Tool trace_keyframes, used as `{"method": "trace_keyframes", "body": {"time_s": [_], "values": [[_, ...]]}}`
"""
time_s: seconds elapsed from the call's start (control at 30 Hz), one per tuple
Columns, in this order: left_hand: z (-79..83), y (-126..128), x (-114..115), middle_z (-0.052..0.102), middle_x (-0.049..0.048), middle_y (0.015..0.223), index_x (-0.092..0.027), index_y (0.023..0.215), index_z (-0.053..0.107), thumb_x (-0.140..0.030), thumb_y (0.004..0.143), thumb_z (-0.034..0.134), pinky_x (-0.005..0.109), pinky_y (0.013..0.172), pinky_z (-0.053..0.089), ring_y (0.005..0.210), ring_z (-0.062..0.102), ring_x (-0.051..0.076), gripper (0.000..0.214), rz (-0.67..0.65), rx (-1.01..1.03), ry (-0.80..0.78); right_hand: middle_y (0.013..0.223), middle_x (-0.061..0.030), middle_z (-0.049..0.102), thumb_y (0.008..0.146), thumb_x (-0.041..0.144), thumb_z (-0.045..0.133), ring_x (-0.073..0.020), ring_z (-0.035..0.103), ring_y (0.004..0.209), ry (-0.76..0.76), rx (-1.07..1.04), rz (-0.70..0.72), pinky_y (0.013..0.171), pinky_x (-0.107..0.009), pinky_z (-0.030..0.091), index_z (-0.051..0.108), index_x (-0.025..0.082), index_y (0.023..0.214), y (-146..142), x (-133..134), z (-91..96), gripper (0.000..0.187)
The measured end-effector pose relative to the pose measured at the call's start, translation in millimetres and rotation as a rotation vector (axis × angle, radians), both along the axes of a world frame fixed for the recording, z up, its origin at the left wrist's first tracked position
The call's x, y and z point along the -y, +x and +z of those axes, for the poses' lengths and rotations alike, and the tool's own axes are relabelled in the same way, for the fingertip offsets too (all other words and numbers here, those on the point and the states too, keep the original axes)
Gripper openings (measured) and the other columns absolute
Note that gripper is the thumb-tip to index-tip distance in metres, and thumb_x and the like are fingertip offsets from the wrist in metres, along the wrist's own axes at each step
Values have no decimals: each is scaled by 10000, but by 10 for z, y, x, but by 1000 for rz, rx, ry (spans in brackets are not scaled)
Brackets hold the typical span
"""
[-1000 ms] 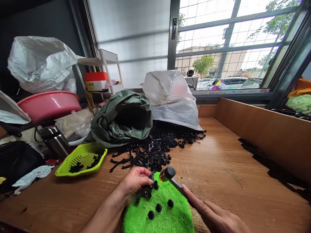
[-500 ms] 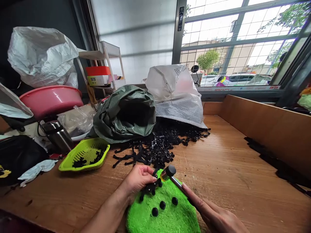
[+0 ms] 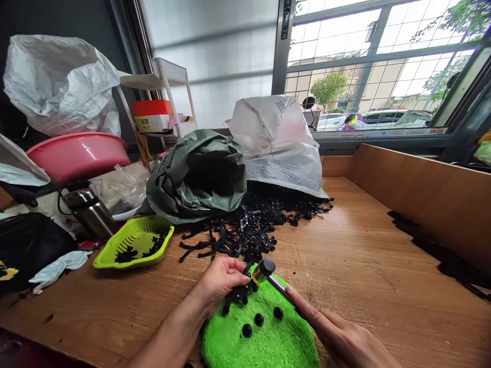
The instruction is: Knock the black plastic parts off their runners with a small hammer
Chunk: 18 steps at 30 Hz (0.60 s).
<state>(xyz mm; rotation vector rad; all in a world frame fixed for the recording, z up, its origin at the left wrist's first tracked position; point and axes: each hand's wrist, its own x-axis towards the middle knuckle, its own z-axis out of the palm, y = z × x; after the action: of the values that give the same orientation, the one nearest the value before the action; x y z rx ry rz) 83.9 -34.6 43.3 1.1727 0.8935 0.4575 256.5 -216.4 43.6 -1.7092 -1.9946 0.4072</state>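
Note:
Between its thumb and fingers my left hand (image 3: pixel 224 280) pinches a black plastic part (image 3: pixel 241 295) with small round ends, over the left side of a fluffy green cloth (image 3: pixel 282 342). In my right hand (image 3: pixel 333 332) is the handle of a small hammer (image 3: pixel 264 269), index finger stretched along the shaft. Its head has a black face and a yellowish one, and sits close beside my left fingertips; whether it touches the part I cannot tell. Three round black caps (image 3: pixel 259 320) rest in a slanting row on the cloth.
Behind the cloth spreads a heap of black plastic parts (image 3: pixel 249 235), below a green woven sack (image 3: pixel 195 179) and a white sack (image 3: pixel 280 148). A yellow-green basket (image 3: pixel 134 243) with black bits stands left, near a steel flask (image 3: pixel 90 212). A wooden board (image 3: pixel 422 189) edges the right side.
The view has shifted slightly. Both hands keep the same grip, and the hammer head remains beside the left fingertips.

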Motion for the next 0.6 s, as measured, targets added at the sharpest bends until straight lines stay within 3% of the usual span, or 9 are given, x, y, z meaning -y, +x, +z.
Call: {"method": "trace_keyframes", "body": {"time_s": [0.13,0.23,0.4,0.53,0.6], "values": [[-1,10,-12,621,-17,501,-121,649,611,-142,490,729,166,453,315,429,484,57,199,4,-26,-7,1069,-50,640,869,155,312,-277,544,1067,46,18,-5,851,-378,488,209,304,1427,-16,-13,109,586],[4,21,-21,629,-11,519,-129,646,597,-134,494,700,175,462,332,442,504,71,184,0,-30,-14,1168,-68,588,899,161,271,-270,511,1111,157,27,-41,829,-346,501,168,282,1439,-18,-8,166,563],[27,22,-20,587,-30,468,-132,602,589,-109,488,682,170,425,271,398,448,53,149,2,-66,-7,1034,-62,655,842,112,249,-258,658,824,15,163,-12,644,-355,566,193,308,1428,-12,-13,193,621],[23,14,-26,621,-11,528,-132,617,599,-129,486,680,183,455,326,451,506,77,154,-11,-70,-15,1258,-29,533,890,139,266,-237,556,1057,195,59,-41,777,-291,524,140,314,1438,-13,-10,244,588],[17,12,-34,617,-16,523,-133,620,594,-138,487,686,182,456,329,450,502,77,162,-16,-72,-13,1237,-26,551,868,106,264,-238,576,1027,214,55,-48,754,-285,531,166,317,1432,-31,-23,219,611]]}}
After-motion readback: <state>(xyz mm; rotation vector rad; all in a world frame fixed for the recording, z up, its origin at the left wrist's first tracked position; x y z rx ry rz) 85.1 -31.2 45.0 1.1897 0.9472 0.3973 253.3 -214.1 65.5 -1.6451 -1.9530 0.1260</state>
